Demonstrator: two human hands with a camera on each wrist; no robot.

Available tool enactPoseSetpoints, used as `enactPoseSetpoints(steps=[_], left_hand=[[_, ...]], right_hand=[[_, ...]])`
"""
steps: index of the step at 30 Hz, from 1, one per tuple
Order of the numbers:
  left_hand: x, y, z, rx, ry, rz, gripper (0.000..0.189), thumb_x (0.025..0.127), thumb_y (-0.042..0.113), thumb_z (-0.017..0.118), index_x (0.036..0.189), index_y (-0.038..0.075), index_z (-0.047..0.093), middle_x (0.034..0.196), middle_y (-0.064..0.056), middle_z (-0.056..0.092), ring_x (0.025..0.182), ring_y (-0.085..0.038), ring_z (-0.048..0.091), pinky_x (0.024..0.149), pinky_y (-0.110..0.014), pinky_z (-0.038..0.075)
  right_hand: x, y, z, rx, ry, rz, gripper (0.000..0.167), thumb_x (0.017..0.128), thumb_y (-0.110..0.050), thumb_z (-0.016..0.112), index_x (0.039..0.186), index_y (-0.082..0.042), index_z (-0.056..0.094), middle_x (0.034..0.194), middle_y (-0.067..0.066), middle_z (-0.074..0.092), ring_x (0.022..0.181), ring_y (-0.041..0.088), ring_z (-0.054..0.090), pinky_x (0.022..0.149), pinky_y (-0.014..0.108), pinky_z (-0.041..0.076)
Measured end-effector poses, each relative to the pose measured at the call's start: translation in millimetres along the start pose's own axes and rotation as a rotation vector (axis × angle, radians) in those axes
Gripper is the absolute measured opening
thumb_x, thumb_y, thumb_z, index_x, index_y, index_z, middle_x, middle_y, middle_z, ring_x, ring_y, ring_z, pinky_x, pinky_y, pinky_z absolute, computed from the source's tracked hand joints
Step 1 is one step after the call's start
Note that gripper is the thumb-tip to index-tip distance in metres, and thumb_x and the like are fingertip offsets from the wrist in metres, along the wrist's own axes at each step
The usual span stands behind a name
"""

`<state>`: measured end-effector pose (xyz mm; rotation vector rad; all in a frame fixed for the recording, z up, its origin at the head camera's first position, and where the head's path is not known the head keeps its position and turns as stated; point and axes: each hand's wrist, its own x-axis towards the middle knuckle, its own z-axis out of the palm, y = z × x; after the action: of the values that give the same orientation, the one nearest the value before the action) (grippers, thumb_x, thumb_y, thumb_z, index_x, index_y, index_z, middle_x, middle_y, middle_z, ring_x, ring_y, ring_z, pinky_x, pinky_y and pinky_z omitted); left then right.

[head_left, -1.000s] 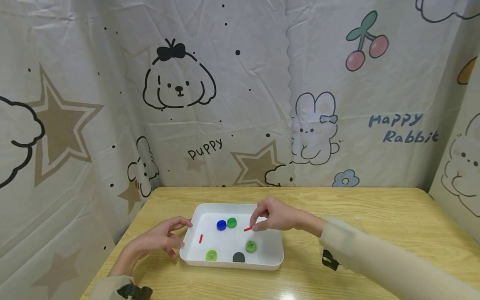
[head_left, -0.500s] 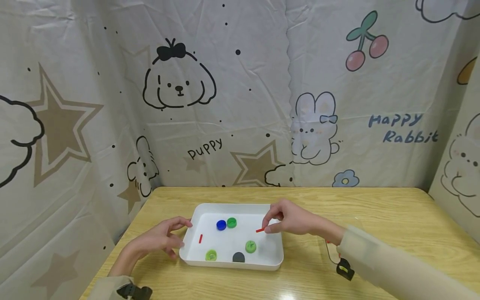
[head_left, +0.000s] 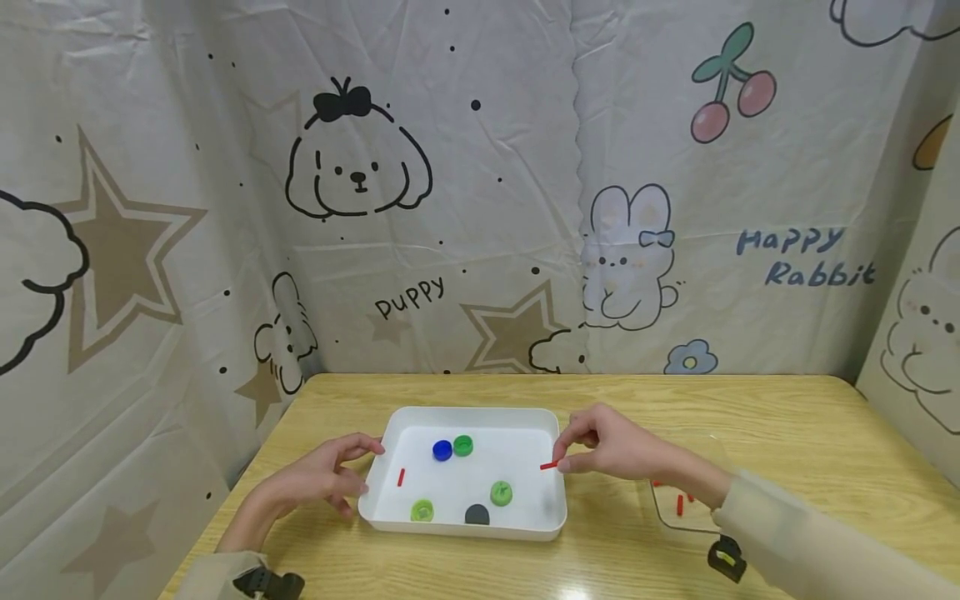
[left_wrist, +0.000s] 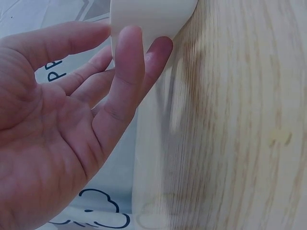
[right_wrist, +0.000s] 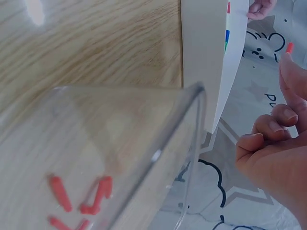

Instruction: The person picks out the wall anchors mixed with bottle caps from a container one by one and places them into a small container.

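My right hand [head_left: 611, 443] pinches a short red stick [head_left: 548, 466] between thumb and fingertips, over the right rim of a white tray [head_left: 461, 479]. In the right wrist view the stick [right_wrist: 289, 47] pokes out past the fingertips. At the tray's left end, the fingertips of my left hand [head_left: 318, 473] touch the outer wall, fingers relaxed and spread. Inside the tray are a blue cap [head_left: 442, 451] next to a green cap [head_left: 462, 446], a light green cap [head_left: 501, 493], a yellow-green cap [head_left: 422, 511], a dark grey half-round shape [head_left: 477, 515] and another red stick [head_left: 401, 477].
Right of the tray, partly under my right forearm, stands a clear plastic box [right_wrist: 158, 148] with several red sticks [right_wrist: 60, 193] in it. Both rest on a wooden table [head_left: 600, 558]. A printed curtain [head_left: 487, 208] hangs behind and at the sides.
My right hand has moved to the right with the red stick, from over the tray's inside to its right rim. More of the clear box shows. The left hand has stayed put.
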<state>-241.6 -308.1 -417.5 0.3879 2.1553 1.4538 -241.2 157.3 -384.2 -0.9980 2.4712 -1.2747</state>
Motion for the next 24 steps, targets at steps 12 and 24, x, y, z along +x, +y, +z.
enactPoseSetpoints(steps=[12,24], left_hand=[[2.0,1.3,-0.2,0.024,0.006,0.006,0.059,0.090,0.000,0.071,0.143,-0.005,0.047,0.167,-0.034,0.020,0.077,-0.030,0.068,0.065,-0.040,0.063],[1.0,-2.1,0.6,0.003,-0.005,0.015,0.057,0.091,-0.002,0.069,0.143,-0.005,0.047,0.168,-0.034,0.017,0.092,-0.033,0.070,0.064,-0.038,0.063]], right_hand=[[-28.9,8.4,-13.8,0.029,0.057,0.017,0.004,0.090,-0.013,0.083,0.094,-0.015,0.082,0.074,-0.003,0.046,0.069,0.011,0.036,0.063,0.026,0.032],[-68.6,22.4,-35.3,0.063,0.109,0.091,0.005,0.092,-0.013,0.082,0.096,-0.012,0.082,0.074,-0.001,0.038,0.064,0.013,0.033,0.057,0.029,0.030]])
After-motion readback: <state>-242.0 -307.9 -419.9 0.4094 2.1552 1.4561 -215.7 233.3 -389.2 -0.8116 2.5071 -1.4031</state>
